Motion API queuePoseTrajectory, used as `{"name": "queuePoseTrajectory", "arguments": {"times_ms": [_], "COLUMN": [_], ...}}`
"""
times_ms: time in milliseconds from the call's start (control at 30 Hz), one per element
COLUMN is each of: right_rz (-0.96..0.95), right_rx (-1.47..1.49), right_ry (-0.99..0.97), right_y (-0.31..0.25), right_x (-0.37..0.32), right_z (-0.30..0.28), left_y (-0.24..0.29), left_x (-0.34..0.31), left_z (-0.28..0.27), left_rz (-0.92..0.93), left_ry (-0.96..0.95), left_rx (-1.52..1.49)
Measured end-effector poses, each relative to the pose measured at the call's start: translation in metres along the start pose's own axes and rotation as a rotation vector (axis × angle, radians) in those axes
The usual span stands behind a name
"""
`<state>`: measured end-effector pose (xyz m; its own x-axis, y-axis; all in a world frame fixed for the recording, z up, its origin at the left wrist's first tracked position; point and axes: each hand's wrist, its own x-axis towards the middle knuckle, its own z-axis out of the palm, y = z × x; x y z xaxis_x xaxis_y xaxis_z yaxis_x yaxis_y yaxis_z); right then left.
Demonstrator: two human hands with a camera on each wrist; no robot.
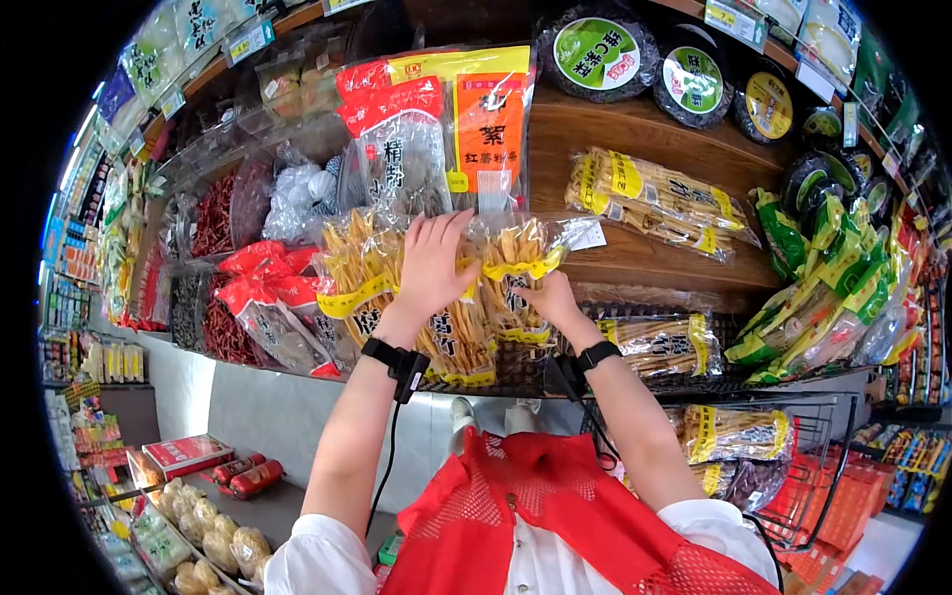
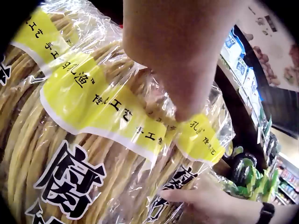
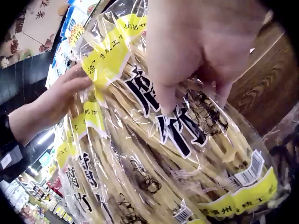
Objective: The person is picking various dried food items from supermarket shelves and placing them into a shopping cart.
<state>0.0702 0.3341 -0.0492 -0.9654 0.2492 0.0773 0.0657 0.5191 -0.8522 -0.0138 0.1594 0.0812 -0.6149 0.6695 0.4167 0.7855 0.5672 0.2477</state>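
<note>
Several clear bags of dried beancurd sticks with yellow bands stand side by side at the front of the shelf in the head view. My left hand [image 1: 432, 268] lies over the tops of the left bags [image 1: 458, 342], its fingers extended toward the back. At the right bag of beancurd sticks [image 1: 514, 309], my right hand [image 1: 551, 297] grips the side. The right wrist view shows that hand's thumb [image 3: 166, 99] on the bag's printed front and its fingers bent at the side. There, the left hand [image 3: 58, 100] touches the upper part of the neighbouring bag.
More beancurd stick bags [image 1: 659, 203] lie on the wooden shelf [image 1: 565, 139] to the right. Noodle packs [image 1: 397, 149] stand behind my hands. Red-topped bags [image 1: 273, 307] lean at left, green bags [image 1: 813, 288] at right. A wire cart [image 1: 828, 436] holds further bags below.
</note>
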Motion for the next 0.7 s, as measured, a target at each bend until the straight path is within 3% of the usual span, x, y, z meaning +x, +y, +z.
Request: {"name": "queuePoseTrajectory", "arguments": {"times_ms": [133,200,300,433,533,567,600,700], "right_rz": [0.09,0.096,0.071,0.202,0.175,0.057,0.065,0.274], "right_rx": [-0.018,0.048,0.233,0.055,0.069,0.093,0.093,0.005], "right_ry": [-0.04,-0.039,0.003,-0.106,-0.031,0.071,0.08,-0.022], "right_y": [0.016,0.016,0.034,0.037,0.006,0.012,0.02,0.022], "right_x": [0.012,0.008,0.003,0.013,0.001,0.0,0.001,0.006], "right_z": [0.004,0.001,0.003,-0.009,-0.03,-0.027,-0.029,-0.041], "left_y": [0.009,0.001,0.003,0.007,0.003,0.001,-0.001,-0.004], "left_x": [0.015,0.021,0.027,0.031,0.03,0.031,0.031,0.036], "left_z": [-0.002,0.009,0.02,0.022,0.019,0.021,0.022,0.02], "left_rz": [0.069,-0.123,-0.202,-0.187,-0.218,-0.281,-0.345,-0.365], "left_ry": [0.055,-0.059,-0.038,-0.027,-0.02,-0.031,-0.043,-0.033], "left_rx": [-0.146,-0.144,-0.1,-0.073,-0.051,-0.099,-0.147,-0.187]}}
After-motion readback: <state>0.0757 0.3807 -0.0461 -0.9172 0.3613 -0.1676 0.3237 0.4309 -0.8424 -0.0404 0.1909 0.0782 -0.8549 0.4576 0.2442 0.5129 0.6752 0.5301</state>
